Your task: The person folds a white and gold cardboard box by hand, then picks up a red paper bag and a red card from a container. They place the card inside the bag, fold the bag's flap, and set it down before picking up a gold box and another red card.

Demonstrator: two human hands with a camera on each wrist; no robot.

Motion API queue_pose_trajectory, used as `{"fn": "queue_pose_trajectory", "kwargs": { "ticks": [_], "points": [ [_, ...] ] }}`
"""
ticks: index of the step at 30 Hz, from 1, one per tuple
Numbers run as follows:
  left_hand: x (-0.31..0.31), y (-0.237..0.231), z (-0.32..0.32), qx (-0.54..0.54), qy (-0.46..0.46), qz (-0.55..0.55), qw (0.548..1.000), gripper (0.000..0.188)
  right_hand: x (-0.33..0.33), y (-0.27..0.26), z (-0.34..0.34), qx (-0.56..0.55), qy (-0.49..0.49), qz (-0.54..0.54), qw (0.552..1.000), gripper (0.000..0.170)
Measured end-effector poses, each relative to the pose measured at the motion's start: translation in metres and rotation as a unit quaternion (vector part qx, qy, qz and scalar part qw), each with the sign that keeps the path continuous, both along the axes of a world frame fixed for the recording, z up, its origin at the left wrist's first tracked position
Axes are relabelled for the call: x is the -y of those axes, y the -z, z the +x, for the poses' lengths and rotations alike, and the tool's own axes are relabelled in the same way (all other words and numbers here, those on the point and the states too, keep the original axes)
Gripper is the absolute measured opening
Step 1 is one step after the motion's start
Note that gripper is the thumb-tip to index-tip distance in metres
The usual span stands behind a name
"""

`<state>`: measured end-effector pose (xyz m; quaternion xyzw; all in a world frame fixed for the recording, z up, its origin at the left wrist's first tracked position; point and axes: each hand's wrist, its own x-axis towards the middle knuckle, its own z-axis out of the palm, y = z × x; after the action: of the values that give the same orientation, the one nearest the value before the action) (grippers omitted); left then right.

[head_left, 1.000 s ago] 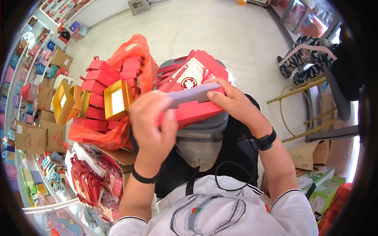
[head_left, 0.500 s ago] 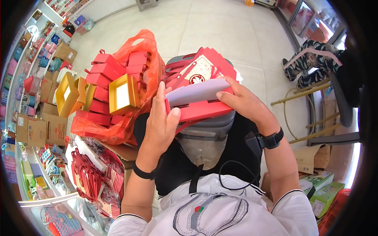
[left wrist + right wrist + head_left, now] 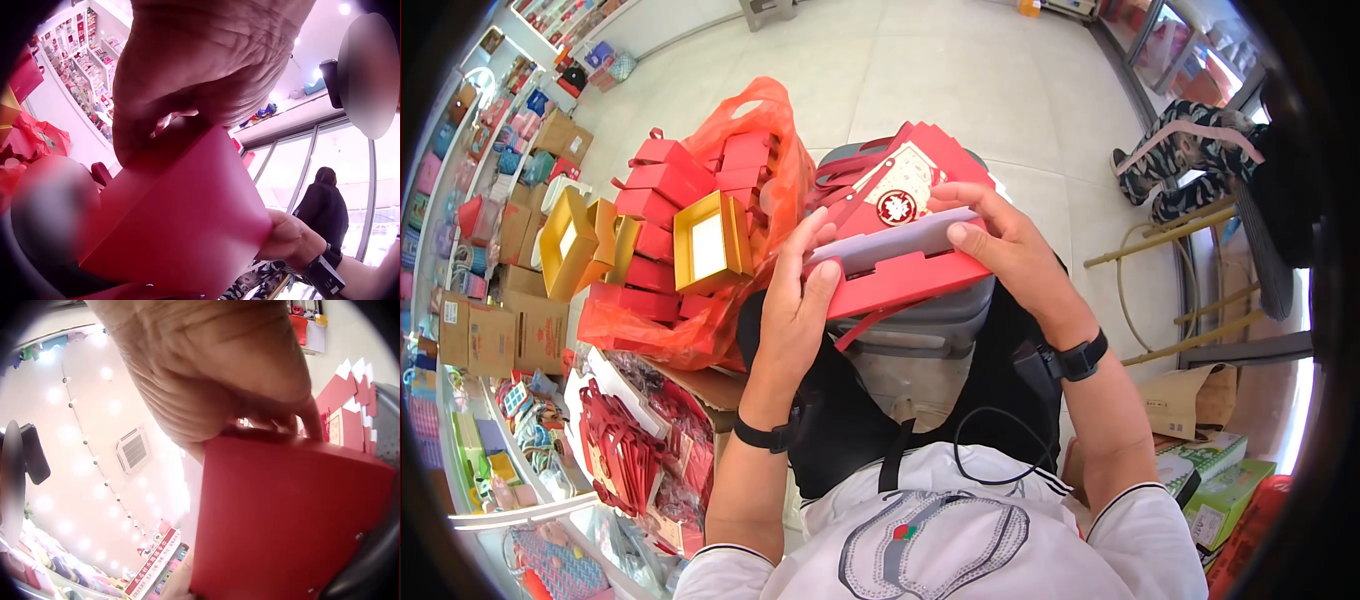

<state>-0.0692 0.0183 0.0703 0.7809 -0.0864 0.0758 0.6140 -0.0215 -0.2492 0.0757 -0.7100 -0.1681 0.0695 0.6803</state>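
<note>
Between both hands is a red cardboard box [image 3: 905, 282] with a pale lilac inside and a notched front wall. The left hand [image 3: 792, 285] holds its left end, thumb at the front corner and fingers behind. At the other end the right hand [image 3: 1010, 250] grips it, thumb on the pale inner panel and fingers over the back. A red ribbon [image 3: 865, 325] hangs below the box. From the left wrist, the smooth red side [image 3: 187, 212] of the box fills the middle. The right wrist view has a red end panel [image 3: 281, 512] under the palm.
Red paper bags with a cream card [image 3: 900, 185] lie on a grey stool [image 3: 920, 335] ahead. An orange plastic bag [image 3: 775, 120] of red boxes stands left, with open gold boxes [image 3: 712, 250] on top. Red ribboned bags [image 3: 615, 450] are lower left. A seated person's patterned trousers [image 3: 1185, 150] show right.
The left hand, blurred in motion earlier, has settled against the box's left end. The box's front wall now shows more squarely, and the right fingers have lifted and spread a little over its back.
</note>
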Motion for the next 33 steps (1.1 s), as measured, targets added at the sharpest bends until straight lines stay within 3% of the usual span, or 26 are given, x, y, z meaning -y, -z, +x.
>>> {"fn": "queue_pose_trajectory", "kwargs": {
  "ticks": [5,8,11,17,20,29,33],
  "points": [
    [-0.008,0.025,0.006,0.145,0.039,-0.007,0.989,0.040,-0.006,0.022,-0.003,0.030,0.040,0.102,0.994,0.031],
    [-0.011,0.028,0.009,0.159,0.045,-0.052,0.985,0.028,-0.006,0.019,-0.002,0.071,0.046,0.060,0.995,0.026],
    [-0.009,0.016,0.008,0.095,0.008,0.030,0.995,0.023,-0.003,0.011,-0.002,0.084,0.041,-0.004,0.996,0.024],
    [-0.006,-0.001,0.002,-0.068,0.014,-0.038,0.997,0.023,-0.001,-0.011,-0.004,-0.005,0.002,-0.075,0.997,0.024],
    [-0.009,0.000,0.003,-0.055,0.011,0.023,0.998,0.023,-0.002,-0.009,-0.003,-0.016,-0.009,-0.065,0.998,0.024],
    [-0.012,0.002,0.005,-0.080,0.038,0.016,0.996,0.027,-0.001,-0.005,-0.002,-0.001,-0.009,-0.070,0.998,0.023],
    [-0.014,0.006,0.004,-0.037,0.043,0.007,0.998,0.051,-0.001,-0.006,-0.004,-0.020,0.007,-0.067,0.997,0.023]
  ]
}}
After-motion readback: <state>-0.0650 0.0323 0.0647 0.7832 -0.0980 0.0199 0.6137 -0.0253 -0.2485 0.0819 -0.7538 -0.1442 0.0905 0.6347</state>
